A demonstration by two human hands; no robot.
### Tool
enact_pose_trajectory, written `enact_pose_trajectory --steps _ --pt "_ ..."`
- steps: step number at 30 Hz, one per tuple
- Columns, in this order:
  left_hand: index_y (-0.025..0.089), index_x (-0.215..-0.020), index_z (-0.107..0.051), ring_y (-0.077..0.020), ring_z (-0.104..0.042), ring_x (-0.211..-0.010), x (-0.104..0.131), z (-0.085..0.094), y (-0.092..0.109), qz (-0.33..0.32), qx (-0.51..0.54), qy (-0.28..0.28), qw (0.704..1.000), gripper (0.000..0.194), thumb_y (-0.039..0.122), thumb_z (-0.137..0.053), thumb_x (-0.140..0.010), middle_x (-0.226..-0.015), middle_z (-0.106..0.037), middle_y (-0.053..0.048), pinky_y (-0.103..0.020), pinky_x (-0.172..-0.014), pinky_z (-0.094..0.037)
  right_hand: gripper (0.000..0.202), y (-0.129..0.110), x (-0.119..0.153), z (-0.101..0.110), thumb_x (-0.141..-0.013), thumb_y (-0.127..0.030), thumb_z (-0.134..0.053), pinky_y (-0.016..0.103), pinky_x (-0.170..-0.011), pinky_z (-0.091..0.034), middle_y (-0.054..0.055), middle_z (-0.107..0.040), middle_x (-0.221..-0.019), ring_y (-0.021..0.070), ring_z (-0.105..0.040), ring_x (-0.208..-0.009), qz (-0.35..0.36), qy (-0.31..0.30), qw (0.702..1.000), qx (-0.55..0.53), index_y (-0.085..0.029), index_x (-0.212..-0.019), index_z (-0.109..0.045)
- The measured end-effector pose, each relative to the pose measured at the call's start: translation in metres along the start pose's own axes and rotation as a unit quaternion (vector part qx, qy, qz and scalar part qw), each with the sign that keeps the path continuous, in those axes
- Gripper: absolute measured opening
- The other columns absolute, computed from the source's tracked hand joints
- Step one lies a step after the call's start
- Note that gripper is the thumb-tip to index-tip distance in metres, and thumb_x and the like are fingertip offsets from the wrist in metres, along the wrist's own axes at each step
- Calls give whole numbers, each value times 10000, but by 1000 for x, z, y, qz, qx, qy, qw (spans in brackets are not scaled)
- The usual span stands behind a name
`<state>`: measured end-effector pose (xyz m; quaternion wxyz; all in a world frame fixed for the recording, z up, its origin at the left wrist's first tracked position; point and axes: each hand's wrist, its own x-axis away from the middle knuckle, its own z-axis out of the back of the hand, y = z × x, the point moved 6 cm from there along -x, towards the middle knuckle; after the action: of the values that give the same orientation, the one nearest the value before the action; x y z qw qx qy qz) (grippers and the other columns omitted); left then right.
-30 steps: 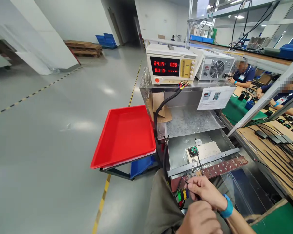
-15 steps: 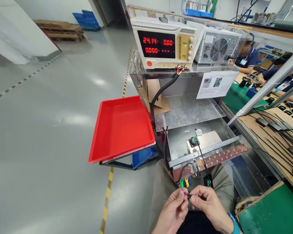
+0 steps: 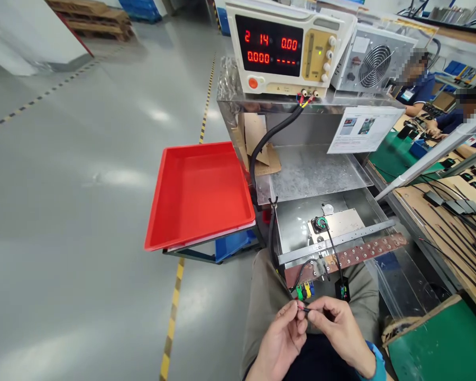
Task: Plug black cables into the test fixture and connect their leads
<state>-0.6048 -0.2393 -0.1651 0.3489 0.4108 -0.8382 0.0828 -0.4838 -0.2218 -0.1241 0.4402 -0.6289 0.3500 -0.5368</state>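
Above my lap, both hands pinch a thin black cable (image 3: 307,309) whose end shows a short red wire. My left hand (image 3: 282,338) has thumb and index finger closed at the red wire end. With its fingertips, my right hand (image 3: 338,326) grips the black part just beside. Just beyond the fingers are green, yellow and blue clips (image 3: 305,290) by a red-brown strip (image 3: 353,257) with rows of metal studs. A small black box-like part (image 3: 342,289) hangs near my right hand, on a cord leading to a round green-ringed part (image 3: 320,224) on a metal plate.
A red tray (image 3: 202,196) sits on a stand at left. Ahead, a power supply (image 3: 277,50) with lit red digits stands on a metal shelf. At right are a bench with black cables (image 3: 448,227) and a green mat (image 3: 440,344). People sit farther back at right.
The view has tipped down a little, so the shelf and tray sit higher in the picture. Both hands keep their pinch on the cable, with only slight finger movement.
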Motion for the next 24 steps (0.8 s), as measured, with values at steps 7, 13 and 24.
enact_pose_trajectory --steps 7,13,24 --pt "110 -755 -603 -9 -423 -437 -12 11 -7 69 11 49 996 190 189 -769 -803 -626 -533 44 -110 -391 -305 259 -10 2 0 -961 -430 -634 297 -808 -507 68 -741 -938 204 -680 -892 57 47 986 148 -216 -974 -780" --pt "166 -1095 -664 -139 -598 -592 -8 24 29 -272 -386 130 872 477 582 -675 -863 -738 -652 -9 -237 -522 -478 251 -21 -3 -9 -1018 -180 -477 313 -691 -378 43 -639 -810 199 -557 -779 131 99 869 466 -208 -896 -695" --pt "233 -1237 -684 -263 -700 -1062 -4 3 26 -371 -674 114 629 323 305 -515 -971 -1196 -723 -111 -338 -864 -523 177 -18 -22 -15 -938 -85 -586 294 -689 -369 15 -670 -841 189 -575 -801 111 69 817 562 -204 -825 -652"
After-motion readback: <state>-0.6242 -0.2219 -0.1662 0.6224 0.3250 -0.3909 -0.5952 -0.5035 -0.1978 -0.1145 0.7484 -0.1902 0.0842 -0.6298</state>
